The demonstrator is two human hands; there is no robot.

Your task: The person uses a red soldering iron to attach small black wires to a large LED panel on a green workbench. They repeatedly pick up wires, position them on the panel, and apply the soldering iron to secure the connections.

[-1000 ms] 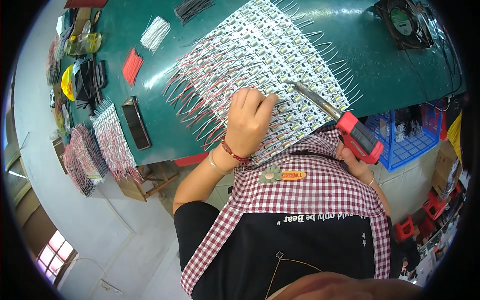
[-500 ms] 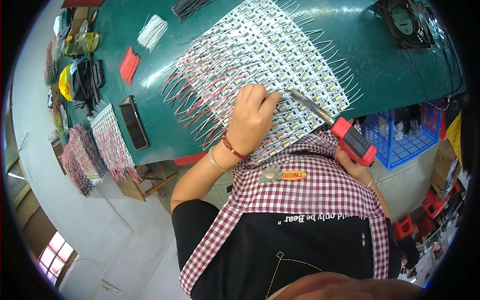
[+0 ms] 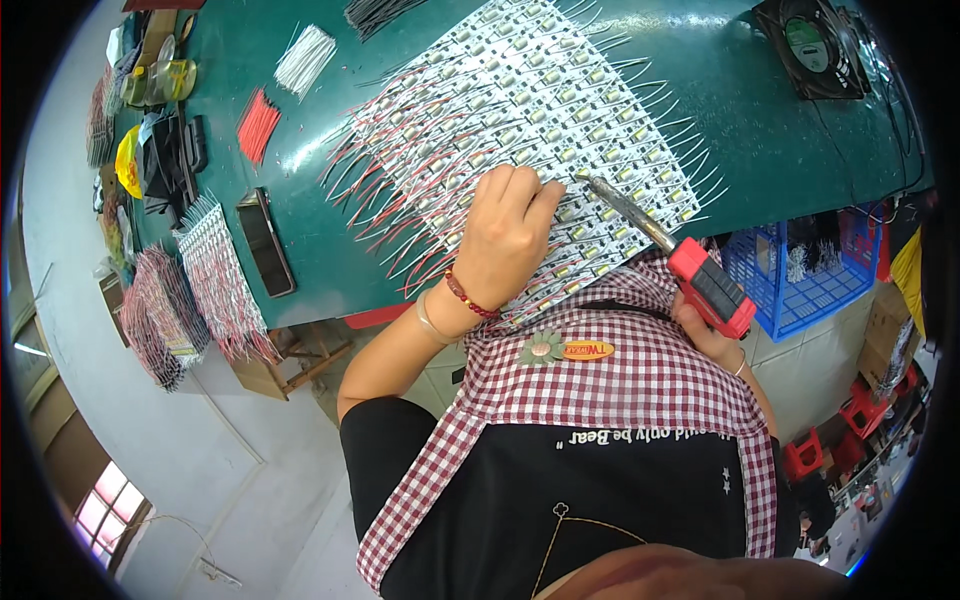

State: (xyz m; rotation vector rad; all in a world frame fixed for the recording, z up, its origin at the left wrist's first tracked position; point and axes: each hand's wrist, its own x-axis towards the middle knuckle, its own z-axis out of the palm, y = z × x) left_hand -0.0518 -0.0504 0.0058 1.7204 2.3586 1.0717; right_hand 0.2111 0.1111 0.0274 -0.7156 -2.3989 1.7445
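Observation:
A white panel of small LED circuit boards [image 3: 600, 120] lies on the green table, with red, white and black wires standing out along its sides. Over its lower middle, my left hand [image 3: 508, 235] is closed in a pinch; whatever lies between the fingertips is hidden. My right hand [image 3: 708, 335] grips a red and black soldering iron [image 3: 712, 288] from below, its fingers partly behind the handle. The iron's metal tip points up and left, reaching the panel just right of my left fingertips. I cannot tell whether the tip touches a solder pad.
Bundles of red wires [image 3: 259, 127], white wires [image 3: 305, 62] and dark wires [image 3: 378, 14] lie on the table [image 3: 330, 250]. A phone [image 3: 266, 243] and more wired panels [image 3: 222, 280] are at left. A fan [image 3: 812, 48] stands far right, above a blue crate [image 3: 800, 290].
The soldering iron has shifted very slightly right and down, its tip drawing a little away from my left fingertips. My left hand has barely moved.

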